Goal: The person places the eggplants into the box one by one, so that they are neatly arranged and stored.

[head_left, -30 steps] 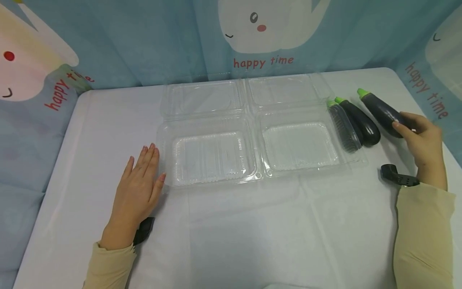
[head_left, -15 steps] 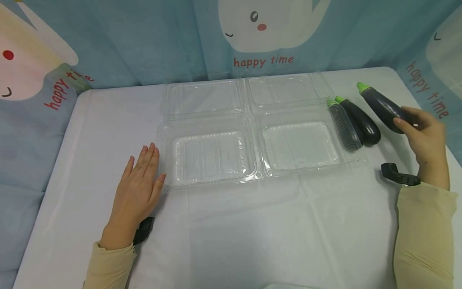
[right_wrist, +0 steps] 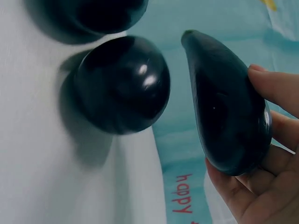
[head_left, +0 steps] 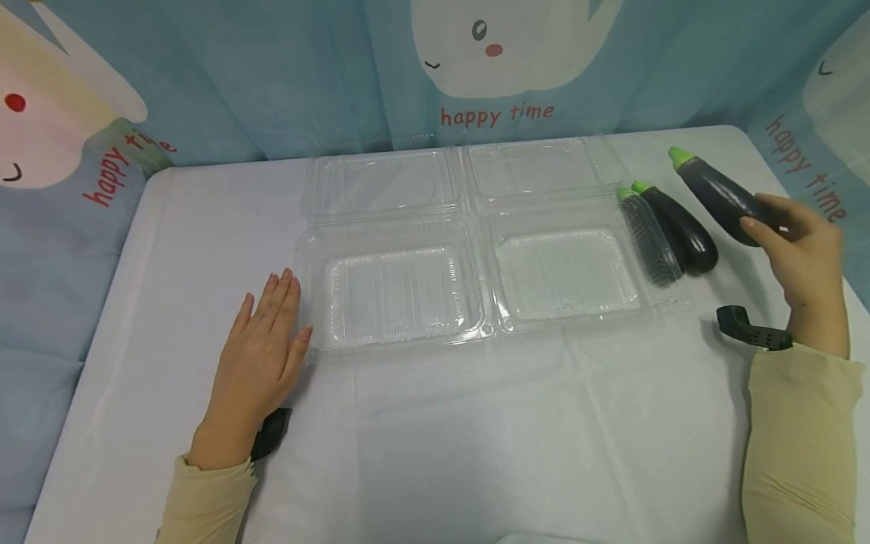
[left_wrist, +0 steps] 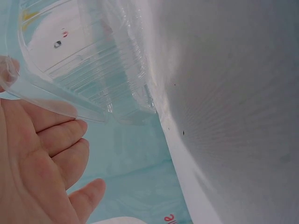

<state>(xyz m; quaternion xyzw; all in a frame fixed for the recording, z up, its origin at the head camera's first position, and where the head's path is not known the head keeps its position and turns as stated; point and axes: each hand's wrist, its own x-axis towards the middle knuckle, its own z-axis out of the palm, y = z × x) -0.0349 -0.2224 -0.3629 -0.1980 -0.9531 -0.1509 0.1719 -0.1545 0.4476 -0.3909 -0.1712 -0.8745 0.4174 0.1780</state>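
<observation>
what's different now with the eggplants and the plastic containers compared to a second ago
The right hand, already gripping one eggplant, has shifted it slightly upward in the head view, its stem end most. Nothing was newly taken or let go. The left hand, left container, right container and other two eggplants stayed put.

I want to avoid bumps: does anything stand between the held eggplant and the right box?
Yes: a second eggplant lies between the held eggplant and the right box, and a third eggplant shows through its right side; whether inside, I cannot tell.
</observation>
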